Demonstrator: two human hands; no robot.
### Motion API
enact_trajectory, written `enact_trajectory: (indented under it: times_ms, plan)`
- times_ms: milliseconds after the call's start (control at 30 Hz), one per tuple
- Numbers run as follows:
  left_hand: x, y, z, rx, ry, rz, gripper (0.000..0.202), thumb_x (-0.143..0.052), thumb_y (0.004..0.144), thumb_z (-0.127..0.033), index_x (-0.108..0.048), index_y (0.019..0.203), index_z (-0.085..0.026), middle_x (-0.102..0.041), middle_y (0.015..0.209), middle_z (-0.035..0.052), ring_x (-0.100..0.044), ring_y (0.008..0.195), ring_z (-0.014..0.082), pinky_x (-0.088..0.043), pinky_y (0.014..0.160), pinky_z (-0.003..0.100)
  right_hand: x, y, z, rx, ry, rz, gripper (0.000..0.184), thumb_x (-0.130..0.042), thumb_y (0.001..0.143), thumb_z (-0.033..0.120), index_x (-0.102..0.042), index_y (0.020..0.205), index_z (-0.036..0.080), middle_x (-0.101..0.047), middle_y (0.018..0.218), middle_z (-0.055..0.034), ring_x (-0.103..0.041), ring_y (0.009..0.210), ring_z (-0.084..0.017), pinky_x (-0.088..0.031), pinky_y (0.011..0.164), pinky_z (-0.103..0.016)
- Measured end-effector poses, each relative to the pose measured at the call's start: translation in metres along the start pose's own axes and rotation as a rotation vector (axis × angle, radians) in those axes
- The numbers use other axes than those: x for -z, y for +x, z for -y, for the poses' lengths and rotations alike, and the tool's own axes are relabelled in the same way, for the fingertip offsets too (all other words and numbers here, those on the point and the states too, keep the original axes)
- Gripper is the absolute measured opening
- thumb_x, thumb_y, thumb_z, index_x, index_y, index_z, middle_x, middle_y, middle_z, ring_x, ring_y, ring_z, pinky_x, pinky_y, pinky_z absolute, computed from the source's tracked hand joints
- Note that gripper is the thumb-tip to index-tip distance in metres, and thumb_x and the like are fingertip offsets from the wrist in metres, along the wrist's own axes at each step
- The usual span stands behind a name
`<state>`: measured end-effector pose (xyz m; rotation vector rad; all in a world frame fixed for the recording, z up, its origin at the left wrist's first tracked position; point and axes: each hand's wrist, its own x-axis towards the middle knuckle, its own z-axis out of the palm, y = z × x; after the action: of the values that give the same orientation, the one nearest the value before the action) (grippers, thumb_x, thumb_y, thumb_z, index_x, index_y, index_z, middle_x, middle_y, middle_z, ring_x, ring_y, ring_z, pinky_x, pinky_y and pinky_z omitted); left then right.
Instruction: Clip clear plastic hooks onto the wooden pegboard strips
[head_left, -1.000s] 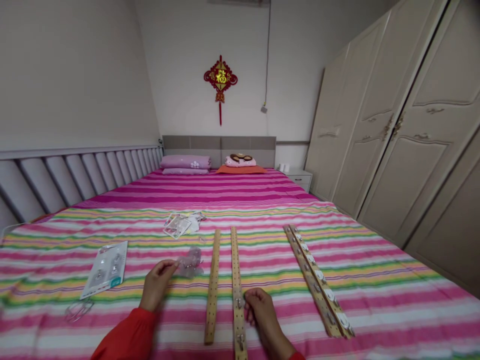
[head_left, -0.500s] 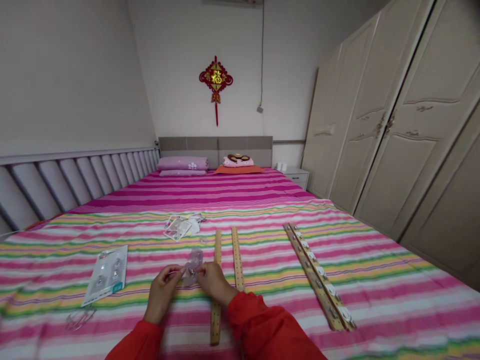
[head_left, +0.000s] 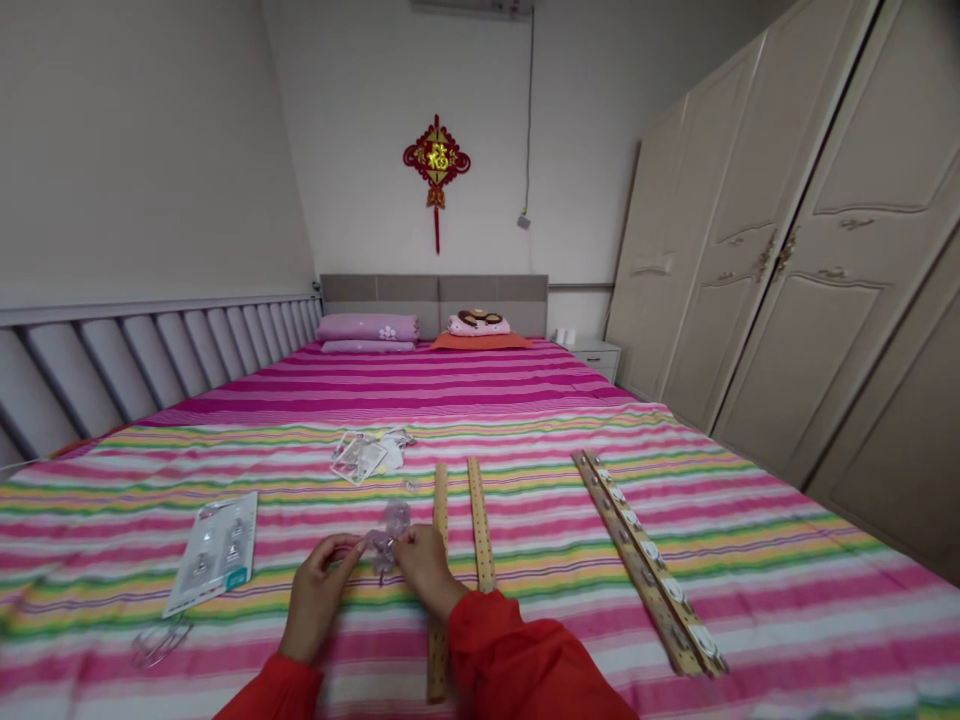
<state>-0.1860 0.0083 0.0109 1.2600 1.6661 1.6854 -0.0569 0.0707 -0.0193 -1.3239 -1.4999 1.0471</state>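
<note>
The left hand [head_left: 319, 595] pinches the left edge of a crinkly clear plastic packet [head_left: 395, 515] with its thumb and finger. The right hand [head_left: 427, 568] pinches the packet's right side. I can't tell if those fingers also hold the small shiny bit [head_left: 389, 545] beside them. The packet is between the two hands, low over the striped bed sheet [head_left: 750, 560].

A hard pull could make the thin plastic tear or spring open all at once. Then the shiny bit could pop out and roll away. The stripes are so busy that a tiny see-through thing, like the small clear piece [head_left: 410, 485] past the packet, would be hard to spot.

The right hand and its red sleeve [head_left: 525, 650] reach over the left wooden strip [head_left: 437, 650] and the right wooden strip [head_left: 481, 530], both full of little holes. If the sleeve drags, it could bump them crooked, because the bed is soft. The two strips with white discs [head_left: 651, 552] lie well apart on the right, so a bump there seems less likely.
</note>
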Motion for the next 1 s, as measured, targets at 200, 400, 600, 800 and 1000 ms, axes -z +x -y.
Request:
enact_trajectory:
  times_ms: [200,400,600,800,1000]
  plan:
    - [0.011,0.001,-0.003,0.137,-0.103,-0.196,0.045,-0.077,0.049,-0.053,-0.066,0.075,-0.018,-0.068,0.075,0.0024,-0.059,0.068,0.0162,-0.047,0.058,0.025,-0.003,0.002,0.003,-0.136,0.087,-0.018,0.025,-0.058,0.059,0.006,-0.049,0.040,0.020,-0.048,0.039,0.0057,-0.051,0.047,-0.013,-0.030,0.043,-0.021]
    - [0.009,-0.001,-0.023,0.453,-0.560,-0.098,0.041,-0.085,0.044,-0.031,-0.065,0.077,-0.017,-0.057,0.067,-0.0049,-0.050,0.052,0.0050,-0.038,0.041,0.014,-0.004,-0.003,0.006,-0.214,0.264,0.160,0.023,-0.057,0.061,0.010,-0.052,0.041,0.019,-0.047,0.034,0.0053,-0.042,0.030,-0.010,-0.030,0.033,-0.020]
    - [-0.011,-0.012,-0.044,0.565,-0.746,-0.013,0.019,-0.074,0.065,-0.011,-0.064,0.078,-0.017,-0.060,0.070,-0.0034,-0.055,0.053,0.0038,-0.043,0.043,0.011,0.020,-0.003,0.013,-0.231,0.408,0.102,0.012,-0.056,0.063,0.019,-0.051,0.051,0.020,-0.051,0.040,0.0050,-0.043,0.029,-0.009,-0.027,0.030,-0.018]
    - [-0.025,-0.021,-0.068,0.776,-1.102,0.094,0.014,-0.050,0.087,-0.011,-0.060,0.079,-0.018,-0.060,0.067,-0.0011,-0.056,0.051,0.0043,-0.041,0.042,0.012,0.081,-0.017,0.028,-0.008,0.568,-0.012,0.010,-0.059,0.063,0.027,-0.058,0.066,0.018,-0.058,0.053,0.0041,-0.041,0.033,-0.007,-0.030,0.033,-0.019]
    - [-0.054,-0.040,-0.064,0.804,-1.382,0.127,0.022,-0.041,0.094,-0.019,-0.060,0.082,-0.018,-0.059,0.066,-0.0004,-0.057,0.053,0.0040,-0.040,0.043,0.011,0.115,-0.047,0.034,0.051,0.577,-0.023,0.018,-0.066,0.063,0.033,-0.063,0.068,0.017,-0.058,0.055,0.0044,-0.037,0.034,-0.005,-0.030,0.033,-0.019]
